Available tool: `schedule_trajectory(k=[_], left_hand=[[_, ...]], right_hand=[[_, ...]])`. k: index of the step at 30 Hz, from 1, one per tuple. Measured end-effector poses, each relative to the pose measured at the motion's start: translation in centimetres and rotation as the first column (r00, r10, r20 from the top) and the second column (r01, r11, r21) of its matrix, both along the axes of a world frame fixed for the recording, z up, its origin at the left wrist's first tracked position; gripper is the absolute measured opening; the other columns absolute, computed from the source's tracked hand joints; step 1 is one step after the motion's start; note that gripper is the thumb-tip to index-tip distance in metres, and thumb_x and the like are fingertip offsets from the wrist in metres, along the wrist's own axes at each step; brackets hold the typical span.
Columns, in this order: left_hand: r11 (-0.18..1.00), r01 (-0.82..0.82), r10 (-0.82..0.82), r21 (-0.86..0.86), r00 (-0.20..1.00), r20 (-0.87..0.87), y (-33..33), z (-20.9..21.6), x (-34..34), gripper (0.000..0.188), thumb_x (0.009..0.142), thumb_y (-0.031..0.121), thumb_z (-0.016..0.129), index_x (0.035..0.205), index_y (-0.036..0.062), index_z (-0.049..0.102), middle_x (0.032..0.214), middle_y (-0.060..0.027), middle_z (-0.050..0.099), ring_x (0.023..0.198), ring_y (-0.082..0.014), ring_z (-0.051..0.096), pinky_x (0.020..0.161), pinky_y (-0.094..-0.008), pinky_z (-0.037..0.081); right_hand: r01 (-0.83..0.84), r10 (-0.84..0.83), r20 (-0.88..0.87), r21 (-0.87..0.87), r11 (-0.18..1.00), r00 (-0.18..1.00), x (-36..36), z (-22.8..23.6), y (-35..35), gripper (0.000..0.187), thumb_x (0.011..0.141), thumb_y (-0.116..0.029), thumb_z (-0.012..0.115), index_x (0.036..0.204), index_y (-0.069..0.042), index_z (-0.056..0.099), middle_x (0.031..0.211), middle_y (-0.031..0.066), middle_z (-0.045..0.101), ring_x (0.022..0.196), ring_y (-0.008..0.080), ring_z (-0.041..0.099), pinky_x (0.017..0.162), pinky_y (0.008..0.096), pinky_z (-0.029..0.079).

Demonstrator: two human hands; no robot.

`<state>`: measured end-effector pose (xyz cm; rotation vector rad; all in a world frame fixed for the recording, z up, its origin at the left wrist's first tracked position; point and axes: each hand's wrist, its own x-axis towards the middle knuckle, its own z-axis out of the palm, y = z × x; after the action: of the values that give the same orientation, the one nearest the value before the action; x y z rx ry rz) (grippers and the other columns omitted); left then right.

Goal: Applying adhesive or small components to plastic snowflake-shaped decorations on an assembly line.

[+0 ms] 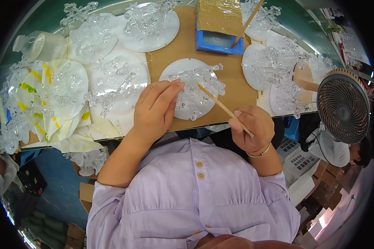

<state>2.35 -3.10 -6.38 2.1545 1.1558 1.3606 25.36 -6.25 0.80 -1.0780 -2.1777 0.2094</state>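
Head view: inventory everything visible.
Discs: at least seven, white, across table
Branching pieces: many, clear, across table
Sticks: two, tan, right hand, tray
Tray: one, blue, far side
Cardboard sheet: one, brown, under centre disc
Bottle: one, translucent, upper left
Patterned sheeting: count unclear, yellow-green, left
Fan: one, dark, right
Boxes: several, brown, lower sides
Co-worker: one or more, pale top, right
Shirt: one, lilac, bottom centre
Left hand: one, at centre disc
Right hand: one, gripping stick

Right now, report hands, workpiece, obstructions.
Left hand at clear plastic piece. Right hand gripping wooden stick, tip at piece. Piece over white disc. Blue tray beyond, fan right; neither obstructing.
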Motion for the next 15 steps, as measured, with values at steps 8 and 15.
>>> schedule_trajectory(k=[8, 15], left_hand=[[1.000, -0.007, 0.007, -0.012, 1.000, -0.012, 0.0, 0.3, 0.1, 0.027, 0.078, -0.005, 0.065, 0.104, 0.0015, 0.064, 0.100, -0.0111, 0.066, 0.084, -0.0277, 0.063, 0.073, -0.0345, 0.052], [1.000, -0.006, 0.006, -0.018, 1.000, -0.005, 0.0, 0.0, 0.2, 0.027, 0.079, -0.004, 0.064, 0.106, 0.0024, 0.064, 0.101, -0.0112, 0.066, 0.084, -0.0277, 0.063, 0.074, -0.0342, 0.051]], right_hand=[[0.142, -0.173, -0.226, -0.146, 0.979, 0.959, 1.4, -0.6, -0.6, 0.014, 0.092, 0.000, 0.057, 0.079, 0.002, 0.052, 0.066, 0.0126, 0.062, 0.052, 0.0149, 0.057, 0.050, 0.0253, 0.045], [0.109, -0.113, -0.135, -0.037, 0.993, 0.984, 1.1, 0.6, 0.1, 0.013, 0.092, -0.002, 0.058, 0.081, 0.003, 0.051, 0.065, 0.0130, 0.060, 0.049, 0.0137, 0.053, 0.048, 0.0243, 0.043]])
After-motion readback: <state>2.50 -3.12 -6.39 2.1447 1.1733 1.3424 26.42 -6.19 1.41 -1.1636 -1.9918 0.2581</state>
